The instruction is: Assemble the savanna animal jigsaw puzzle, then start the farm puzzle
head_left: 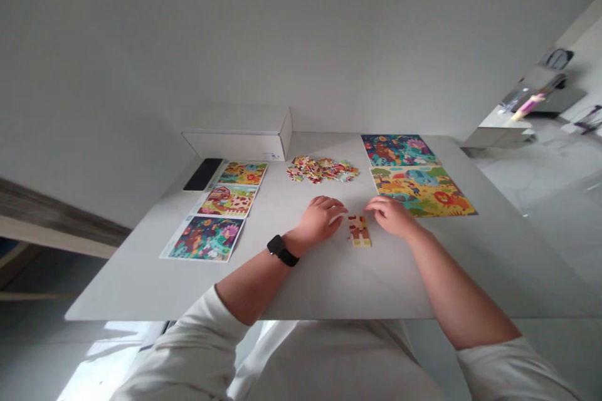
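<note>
Table edge: the near edge of the white rectangular table (pixel 329 282) runs under both forearms, with bare surface between it and the hands.
Left wrist: a black band watch (pixel 281 249), and a white sleeve pushed up behind it.
Left hand (pixel 321 218): palm down on the table, fingers loosely curled, fingertips just left of the joined pieces. Whether it pinches a loose piece cannot be told.
Right hand (pixel 392 213): palm down, fingers curled, fingertips near the upper right of the joined pieces. No grip is clearly visible.
Between the hands: a small orange-and-cream cluster of joined cardboard puzzle pieces (pixel 360 231), flat on the table.
Step in hand: it looks like an early stage of assembly, with both hands steadying or fitting the cluster.
Next move calls for: probably a short reach straight ahead for a matching piece.
Beyond the hands: a colourful pile of loose puzzle pieces (pixel 322 169).
Right of the right hand: two finished picture puzzles, one yellow (pixel 423 191) just beside it and one dark blue (pixel 397 149) further on. They crowd that side.
Left of the left hand: open table, then three printed picture cards (pixel 228 200) near the left edge.
Far left: a black phone (pixel 204 173) and a white box (pixel 237 131) against the wall.
</note>
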